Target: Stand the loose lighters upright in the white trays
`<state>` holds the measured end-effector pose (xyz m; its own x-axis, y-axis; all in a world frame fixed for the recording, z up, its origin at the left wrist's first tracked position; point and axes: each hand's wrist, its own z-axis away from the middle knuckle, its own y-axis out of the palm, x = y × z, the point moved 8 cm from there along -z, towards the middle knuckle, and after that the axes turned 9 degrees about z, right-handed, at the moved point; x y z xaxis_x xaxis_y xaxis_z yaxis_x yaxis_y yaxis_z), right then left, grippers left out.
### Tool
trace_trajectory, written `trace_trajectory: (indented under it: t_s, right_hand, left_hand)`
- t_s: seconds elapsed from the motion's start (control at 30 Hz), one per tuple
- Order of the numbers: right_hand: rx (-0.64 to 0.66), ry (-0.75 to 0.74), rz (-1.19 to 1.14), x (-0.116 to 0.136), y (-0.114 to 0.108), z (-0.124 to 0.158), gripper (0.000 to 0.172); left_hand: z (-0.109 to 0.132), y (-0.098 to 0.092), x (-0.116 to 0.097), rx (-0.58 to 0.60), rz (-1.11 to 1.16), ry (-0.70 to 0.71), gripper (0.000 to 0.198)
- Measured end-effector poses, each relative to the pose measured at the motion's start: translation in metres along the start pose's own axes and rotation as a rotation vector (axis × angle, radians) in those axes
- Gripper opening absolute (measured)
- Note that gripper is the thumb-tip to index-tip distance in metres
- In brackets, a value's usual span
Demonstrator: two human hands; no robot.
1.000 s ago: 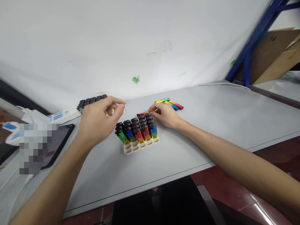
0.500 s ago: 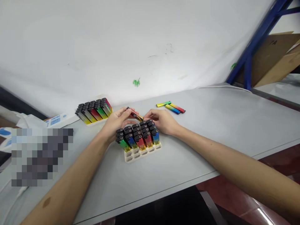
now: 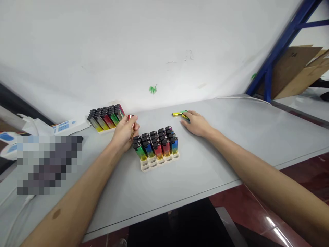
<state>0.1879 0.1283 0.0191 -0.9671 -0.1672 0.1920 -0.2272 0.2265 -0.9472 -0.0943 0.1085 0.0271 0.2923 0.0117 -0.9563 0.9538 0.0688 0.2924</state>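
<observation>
My left hand (image 3: 125, 132) is closed around a shiny red lighter (image 3: 131, 117), whose lower part is hidden by the fingers. Just to its right stands a cream holder (image 3: 155, 165) with rows of upright black-topped lighters (image 3: 158, 151) in green, blue and red fading to yellow. Its front row of slots holds no lighters. Farther back, my right hand (image 3: 195, 123) rests over loose lighters, thumb and fingers apart. A yellow end of one lighter (image 3: 185, 117) shows between them, and a yellow-green lighter (image 3: 178, 114) lies at the fingertips. The hand covers the others.
A second holder full of lighters (image 3: 106, 120) stands by the wall at the back left. White power strips (image 3: 65, 128) and a blurred-out patch (image 3: 50, 164) are on the left. A blue metal frame (image 3: 268, 73) and cardboard boxes (image 3: 293, 72) stand at the right.
My right hand has left the lighter that both hands were at and moved back right onto the loose lighters. My left hand has drawn that lighter leftward and turned it more upright.
</observation>
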Motion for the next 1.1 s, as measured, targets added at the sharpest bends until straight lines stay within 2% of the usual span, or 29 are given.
trace_trajectory:
  t_s: [0.07, 0.2, 0.27, 0.4, 0.5, 0.63, 0.83, 0.97, 1.1]
  right_hand:
    - [0.017, -0.036, -0.044, 0.006, 0.002, 0.001, 0.039]
    - [0.03, -0.075, -0.09, 0.016, 0.0, 0.004, 0.033]
    - [0.023, -0.084, -0.071, 0.018, -0.004, 0.007, 0.037]
    - [-0.008, 0.069, 0.086, 0.004, -0.016, 0.01, 0.058]
    - [0.037, 0.206, 0.173, -0.015, -0.021, 0.011, 0.062]
    - [0.103, 0.25, 0.196, -0.029, -0.023, 0.009, 0.05]
    - [0.118, 0.258, 0.125, -0.032, -0.022, 0.008, 0.029]
    - [0.024, 0.232, 0.04, -0.029, -0.026, 0.007, 0.024]
    - [-0.209, 0.109, -0.201, -0.014, -0.045, 0.005, 0.017]
  left_hand:
    - [0.001, 0.003, 0.0, 0.029, 0.019, -0.005, 0.02]
    - [0.0, 0.007, 0.004, 0.059, 0.112, -0.051, 0.049]
    - [0.0, 0.005, 0.005, 0.034, 0.137, -0.059, 0.045]
    - [-0.001, 0.0, 0.007, -0.024, 0.135, -0.06, 0.034]
    - [-0.002, -0.001, 0.005, -0.011, 0.109, -0.048, 0.042]
    - [-0.002, -0.002, 0.008, -0.008, 0.127, -0.105, 0.058]
    - [-0.003, -0.004, 0.008, -0.037, 0.184, -0.111, 0.048]
    - [-0.001, -0.004, 0.005, -0.045, 0.193, -0.082, 0.037]
    - [0.0, -0.005, 0.002, -0.043, 0.226, -0.055, 0.027]
